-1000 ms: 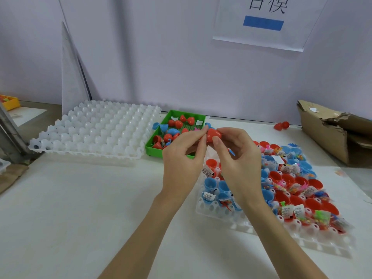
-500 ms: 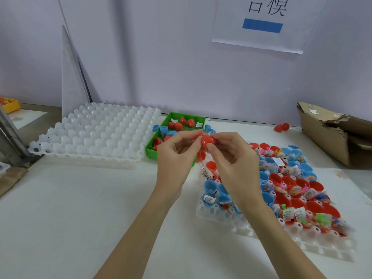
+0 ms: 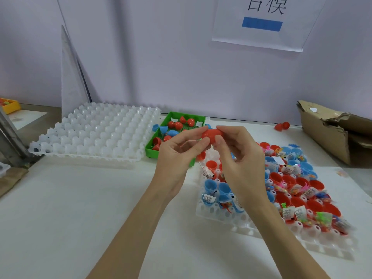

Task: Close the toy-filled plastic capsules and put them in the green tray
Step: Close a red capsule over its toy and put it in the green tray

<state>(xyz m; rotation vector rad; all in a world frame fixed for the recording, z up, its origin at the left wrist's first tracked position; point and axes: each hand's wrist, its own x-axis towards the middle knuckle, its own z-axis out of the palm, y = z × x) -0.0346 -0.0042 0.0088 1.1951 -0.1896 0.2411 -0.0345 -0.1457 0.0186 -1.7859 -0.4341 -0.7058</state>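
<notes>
both hands meet above the white table [image 3: 80, 218], between the green rectangular plastic tray [image 3: 168, 153] and the white moulded holder tray of open capsule halves [image 3: 221, 215]. the left hand [image 3: 177, 158] and the right hand [image 3: 239, 160] are each clamped on opposite ends of one red egg-shaped plastic capsule [image 3: 211, 134]. thumb and forefinger of each hand pinch from the sides, which lets the two shells be pushed squarely toward each other. the seam is hidden by the fingertips, so it cannot be told whether the capsule is fully shut.

the capsule is held just in front of the green tray, which keeps the drop-off path short. the tray already holds several closed red capsules [image 3: 177, 124] along with a few loose blue shells [image 3: 163, 128]. the filled red and blue halves with packaged toys [image 3: 298, 190] stand open side up in the holder tray, near the right hand for quick picking. an empty white cell tray [image 3: 96, 133] lies to the left of the green tray.

compared with the earlier frames, the capsule sits at nearly the same height but the hands have moved slightly left and closer to the green tray. the fingers cover more of the red shell than one second ago.
</notes>
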